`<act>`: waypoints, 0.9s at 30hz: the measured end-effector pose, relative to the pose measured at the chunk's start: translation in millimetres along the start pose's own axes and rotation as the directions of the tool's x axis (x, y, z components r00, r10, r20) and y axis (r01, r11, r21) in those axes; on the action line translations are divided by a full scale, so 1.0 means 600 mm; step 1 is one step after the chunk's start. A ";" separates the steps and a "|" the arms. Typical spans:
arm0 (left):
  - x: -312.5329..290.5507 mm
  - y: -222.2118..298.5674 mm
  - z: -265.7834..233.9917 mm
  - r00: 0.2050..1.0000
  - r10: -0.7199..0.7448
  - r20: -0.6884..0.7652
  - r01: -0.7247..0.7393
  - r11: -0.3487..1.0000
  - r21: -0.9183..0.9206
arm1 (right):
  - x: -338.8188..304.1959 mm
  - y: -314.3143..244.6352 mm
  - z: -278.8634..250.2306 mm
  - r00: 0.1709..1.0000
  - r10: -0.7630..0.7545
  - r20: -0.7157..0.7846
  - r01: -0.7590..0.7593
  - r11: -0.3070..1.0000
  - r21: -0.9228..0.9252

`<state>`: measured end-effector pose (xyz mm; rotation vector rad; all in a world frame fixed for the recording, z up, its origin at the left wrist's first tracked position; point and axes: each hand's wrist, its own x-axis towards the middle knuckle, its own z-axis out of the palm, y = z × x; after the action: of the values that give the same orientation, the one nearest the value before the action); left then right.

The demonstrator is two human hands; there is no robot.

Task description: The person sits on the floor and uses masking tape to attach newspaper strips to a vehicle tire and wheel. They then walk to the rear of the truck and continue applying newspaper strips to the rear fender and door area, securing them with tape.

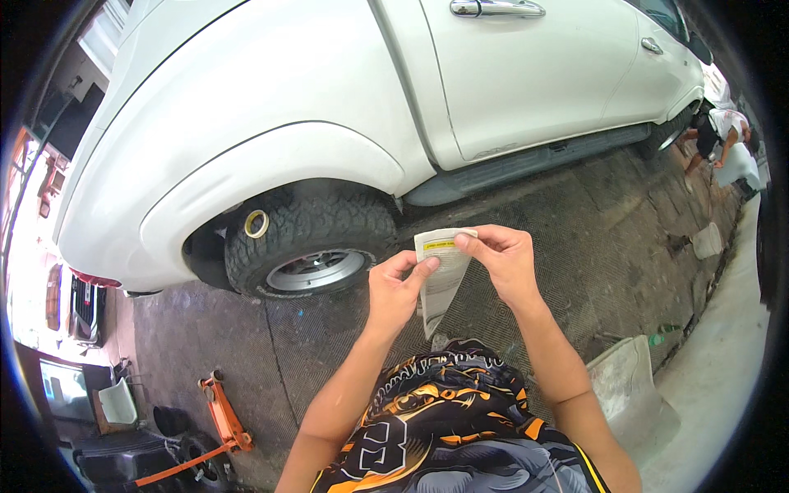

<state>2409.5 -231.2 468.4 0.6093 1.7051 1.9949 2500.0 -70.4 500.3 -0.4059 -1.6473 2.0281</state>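
A folded sheet of newspaper (445, 283) with a yellow printed strip along its top is held up in front of my body. My left hand (394, 289) pinches its left edge between thumb and fingers. At the upper right corner, my right hand (505, 256) grips the paper the same way, thumb on the near face. Beyond my hands stands a white pickup-style vehicle (526, 82), its side toward me. On top of its black knobbly tyre (329, 220), under the wheel arch, rests a roll of tape (249, 228) with a yellowish core.
An orange floor jack (223, 415) stands on the dark patterned floor (214, 341) at lower left. To my right is a pale plastic chair (629, 382). At the far right, a person (723, 135) bends near the front wheel, close to a whitish bucket (707, 241).
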 end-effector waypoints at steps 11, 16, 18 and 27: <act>0.000 0.025 -0.008 0.986 0.136 -0.092 -0.135 0.991 0.023 | -0.005 0.028 0.024 0.999 -0.032 0.040 0.031 0.999 0.033; 0.004 0.016 -0.005 0.981 0.172 -0.086 -0.167 0.984 0.057 | -0.014 0.040 0.022 0.999 -0.047 -0.013 0.048 0.998 0.040; 0.005 0.018 -0.005 0.989 0.134 -0.066 -0.134 0.991 0.005 | -0.013 0.037 0.020 0.995 -0.091 -0.029 0.091 0.996 0.017; 0.017 0.048 0.013 0.982 0.188 -0.009 -0.188 0.981 -0.052 | -0.021 0.041 0.023 0.980 -0.198 -0.025 0.193 0.972 -0.132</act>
<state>2404.5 -222.8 498.7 0.7742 1.6441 2.1639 2498.7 -92.0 478.6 -0.3114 -1.7283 1.7664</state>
